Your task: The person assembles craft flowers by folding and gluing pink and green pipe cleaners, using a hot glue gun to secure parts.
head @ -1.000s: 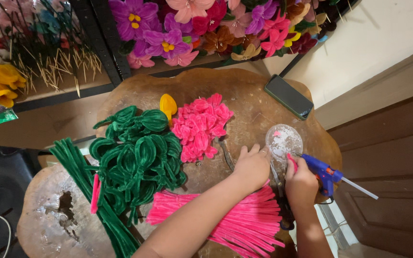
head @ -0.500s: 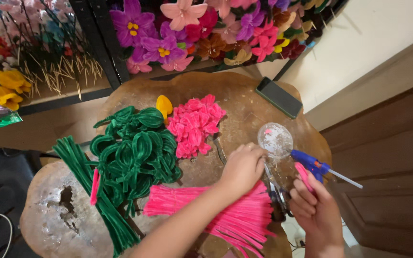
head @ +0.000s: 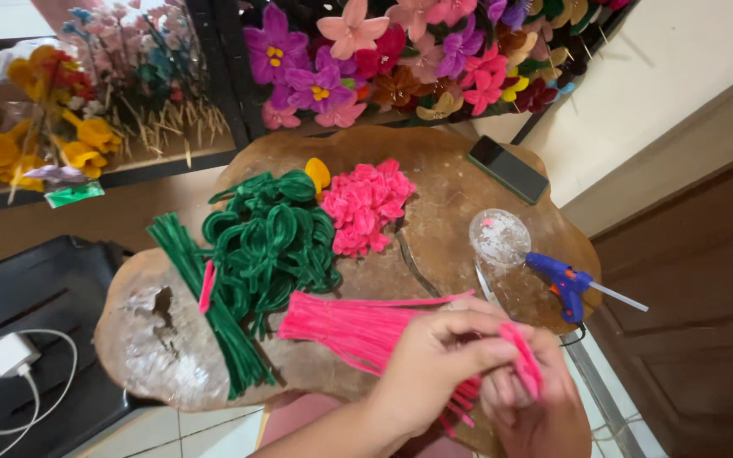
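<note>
My left hand (head: 434, 360) and my right hand (head: 532, 407) meet at the near edge of a wooden slab table (head: 443, 182). Between them they pinch a short folded pink pipe cleaner piece (head: 521, 356); my right hand holds it from below and my left fingers close on it from above. Just left of the hands lies a bundle of straight pink pipe cleaners (head: 341, 326), its near end hidden under my left hand.
Green looped pipe cleaners (head: 273, 246), a straight green bundle (head: 205, 309), a pile of pink petals (head: 366, 203) and a yellow piece (head: 318, 172) lie on the table. A clear round dish (head: 500, 237), blue glue gun (head: 563, 282) and phone (head: 509, 168) sit right. Artificial flowers (head: 358, 59) line the back.
My right hand has drawn back from the glue gun and dish toward me with a pink piece. My left hand has come off the pink bundle to join it.
</note>
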